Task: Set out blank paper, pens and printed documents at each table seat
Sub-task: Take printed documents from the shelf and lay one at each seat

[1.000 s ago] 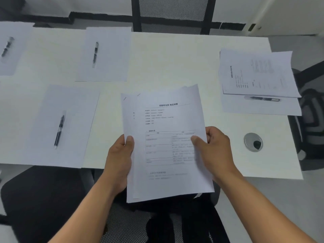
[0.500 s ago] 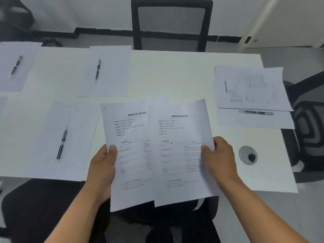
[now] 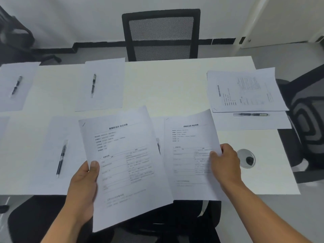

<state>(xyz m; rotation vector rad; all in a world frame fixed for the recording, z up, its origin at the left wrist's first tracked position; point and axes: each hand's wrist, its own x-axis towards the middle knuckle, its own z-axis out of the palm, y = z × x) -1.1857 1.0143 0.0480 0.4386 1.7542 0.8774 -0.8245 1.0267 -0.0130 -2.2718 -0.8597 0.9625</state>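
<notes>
Left hand (image 3: 82, 188) grips a printed document (image 3: 126, 165) at its left edge, thumb curled over the front, fingers hidden behind; the sheets tilt a little clockwise and hang over the near table edge. Right hand (image 3: 226, 165) pinches a second printed document (image 3: 189, 158) at its right edge, thumb on the face, the sheet lying low over the white table (image 3: 175, 88); whether it touches the surface I cannot tell. The two documents overlap slightly at their inner edges. In the gap between them a dark pen (image 3: 158, 146) shows as a sliver. Left of the left-hand document lies a blank sheet (image 3: 57, 137) with a black pen (image 3: 61, 159) lengthwise on it. Right of the right hand, a round grey cable port (image 3: 246, 158) is set in the tabletop. A black seat (image 3: 35, 221) sits below the near edge. Farther right, a printed document (image 3: 245, 90) lies turned sideways on a blank sheet (image 3: 254, 122), with a pen (image 3: 250, 114) just beside its near edge. On the far side of the table, a blank sheet (image 3: 105, 79) carries a pen (image 3: 93, 85); another sheet (image 3: 15, 79) at far left carries a pen (image 3: 16, 85). A black mesh chair (image 3: 161, 34) stands behind the far edge; another dark chair (image 3: 305, 116) stands at the right end.
</notes>
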